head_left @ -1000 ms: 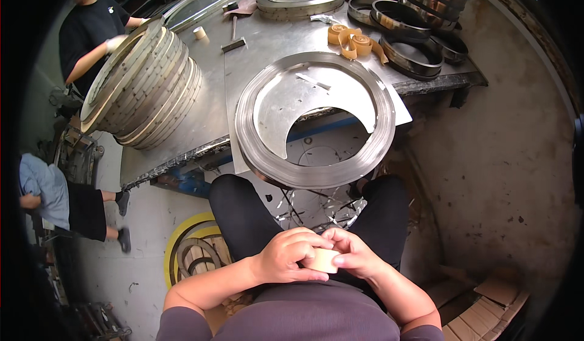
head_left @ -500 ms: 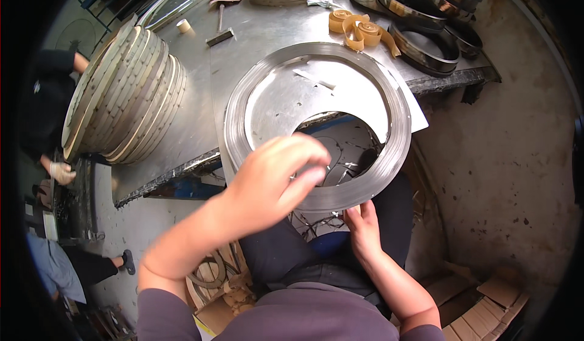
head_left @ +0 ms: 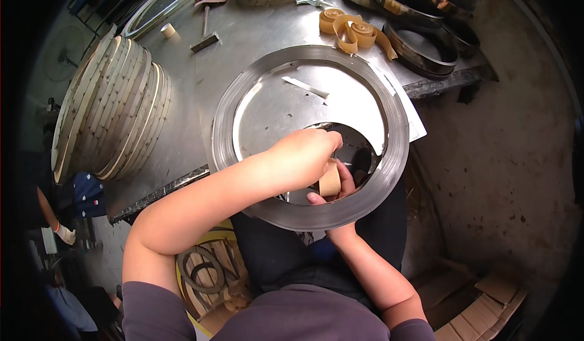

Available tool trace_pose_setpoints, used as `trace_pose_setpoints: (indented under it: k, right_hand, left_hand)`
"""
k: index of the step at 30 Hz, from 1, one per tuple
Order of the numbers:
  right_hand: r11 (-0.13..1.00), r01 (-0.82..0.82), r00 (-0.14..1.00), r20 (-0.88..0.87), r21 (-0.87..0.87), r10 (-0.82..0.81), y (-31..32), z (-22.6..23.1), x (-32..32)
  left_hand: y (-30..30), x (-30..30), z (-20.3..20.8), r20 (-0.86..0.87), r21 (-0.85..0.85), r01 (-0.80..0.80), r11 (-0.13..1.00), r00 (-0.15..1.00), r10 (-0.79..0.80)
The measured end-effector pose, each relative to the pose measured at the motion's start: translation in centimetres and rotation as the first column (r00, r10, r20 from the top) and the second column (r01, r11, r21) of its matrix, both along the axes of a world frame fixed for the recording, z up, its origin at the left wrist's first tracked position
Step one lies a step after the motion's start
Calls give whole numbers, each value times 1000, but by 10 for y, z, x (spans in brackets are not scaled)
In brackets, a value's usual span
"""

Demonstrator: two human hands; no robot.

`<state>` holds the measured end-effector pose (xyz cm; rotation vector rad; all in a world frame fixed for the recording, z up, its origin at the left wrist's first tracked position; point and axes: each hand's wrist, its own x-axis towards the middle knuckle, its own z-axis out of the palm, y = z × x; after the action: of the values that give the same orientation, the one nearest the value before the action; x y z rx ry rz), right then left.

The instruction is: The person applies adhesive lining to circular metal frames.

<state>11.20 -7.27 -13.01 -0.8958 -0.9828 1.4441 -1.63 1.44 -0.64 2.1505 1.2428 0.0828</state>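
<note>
A stack of rings (head_left: pixel 109 110) stood at the left edge of the table (head_left: pixel 185 91). A steel ring (head_left: pixel 397 143) overhung the near edge. Over its opening the left hand (head_left: pixel 315 149) curled, its grip hard to tell; beside it, the right hand (head_left: pixel 347 181) clasped a tan tape roll (head_left: pixel 330 183).

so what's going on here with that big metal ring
The person's right hand, coming from under the near rim of the metal ring, holds a tan tape roll within the ring's opening. The left hand is just over the roll, its grip hidden. The ring overhangs the near edge of the table; a hammer lies farther back.
</note>
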Motion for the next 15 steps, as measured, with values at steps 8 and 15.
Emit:
trace_pose_setpoints:
  k: [8, 15]
  right_hand:
    - [986, -90, 919, 394, 141, 28, -16, -6, -37]
    - [986, -38, 868, 493, 162, -48, -44, 17, -35]
  left_hand:
    - [-41, -37, 28, 222, 65, -169, 984, 963, 150]
    - [-83, -42, 18, 302, 443, -126, 888, 953, -16]
